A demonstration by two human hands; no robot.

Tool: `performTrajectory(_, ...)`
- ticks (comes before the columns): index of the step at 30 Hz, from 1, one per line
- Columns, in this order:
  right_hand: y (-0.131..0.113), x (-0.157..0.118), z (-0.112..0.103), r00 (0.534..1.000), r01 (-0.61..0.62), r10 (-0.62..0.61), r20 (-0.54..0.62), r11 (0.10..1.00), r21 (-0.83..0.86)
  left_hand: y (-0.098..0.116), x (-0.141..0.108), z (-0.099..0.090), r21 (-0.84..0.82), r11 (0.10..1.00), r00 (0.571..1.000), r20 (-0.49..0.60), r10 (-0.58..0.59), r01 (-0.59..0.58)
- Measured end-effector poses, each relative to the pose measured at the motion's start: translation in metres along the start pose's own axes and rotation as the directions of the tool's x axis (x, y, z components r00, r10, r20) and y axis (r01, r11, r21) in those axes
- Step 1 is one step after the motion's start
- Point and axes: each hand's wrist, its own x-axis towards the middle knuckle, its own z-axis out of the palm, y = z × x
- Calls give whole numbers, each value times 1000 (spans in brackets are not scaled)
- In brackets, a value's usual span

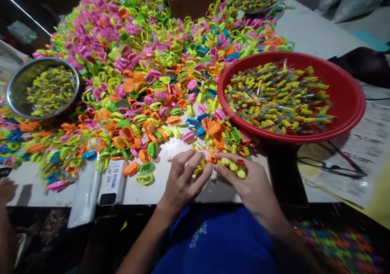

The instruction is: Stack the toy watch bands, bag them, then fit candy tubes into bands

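My left hand (185,178) is closed around a plastic toy watch with an orange face (207,155); a yellow-green band shows between the fingers. Close beside it, my right hand (254,188) is curled around several small yellow wrapped candies (231,166), and its fingertips meet the orange watch. Just beyond both hands, loose orange toy watches (215,132) lie with more yellow candies. The large pile of toy watches (146,83) in pink, green, yellow, orange and blue spreads over the white table (164,172).
A red basin (350,99) of wrapped candies stands at right, a steel bowl (15,91) of them at left. Glasses (332,168) lie on papers at right. A white device (112,180) and a clear bag (85,192) sit by the front edge. Another person's hand (7,190) shows at far left.
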Motion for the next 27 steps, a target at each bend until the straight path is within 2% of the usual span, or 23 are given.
performTrajectory(3,19,14,7,999,19,-19,-27,1000,-7,-6,-12,12,-2,1000,999,43,-23,23)
performTrajectory(5,28,24,8,1000,18,-18,12,1000,-16,-9,-16,17,-25,996,993,74,-88,90)
performTrajectory(7,33,32,7,1000,-16,17,25,998,-66,-11,-15,18,-90,972,971,117,-206,217)
performTrajectory(9,32,36,3,998,-3,-9,-64,984,-179,-12,-11,14,-218,889,911,187,-367,403)
performTrajectory(11,29,35,-1,965,125,-189,-181,940,-316,-13,-7,8,-368,708,798,272,-538,602)
performTrajectory(12,26,33,-4,926,209,-309,-218,899,-385,-13,-5,5,-436,585,725,316,-612,684)
performTrajectory(14,20,27,-8,835,323,-486,-257,812,-486,-12,-1,0,-561,323,587,390,-709,762)
performTrajectory(15,16,23,-9,819,331,-507,-270,801,-499,-11,2,-2,-624,192,535,424,-731,757)
performTrajectory(16,13,19,-11,836,311,-477,-272,820,-481,-9,4,-3,-685,69,496,450,-743,726)
performTrajectory(18,7,12,-11,930,223,-308,-200,906,-358,-3,11,-3,-780,-133,446,479,-756,612)
performTrajectory(19,5,9,-10,974,155,-193,-119,951,-267,0,14,-3,-812,-198,433,478,-764,549)
performTrajectory(20,3,6,-9,997,71,-76,-24,983,-172,3,17,-3,-838,-234,427,467,-774,493)
performTrajectory(21,2,3,-7,998,-23,28,65,997,-79,7,20,-2,-862,-245,430,445,-786,445)
performTrajectory(23,1,-2,-2,967,-204,183,177,973,107,11,24,0,-903,-214,456,379,-806,373)
performTrajectory(25,1,-6,3,940,-309,247,237,909,280,14,26,1,-928,-149,491,311,-813,341)
performTrajectory(27,-2,-9,5,938,-323,227,264,848,420,14,25,2,-942,-64,546,245,-801,330)
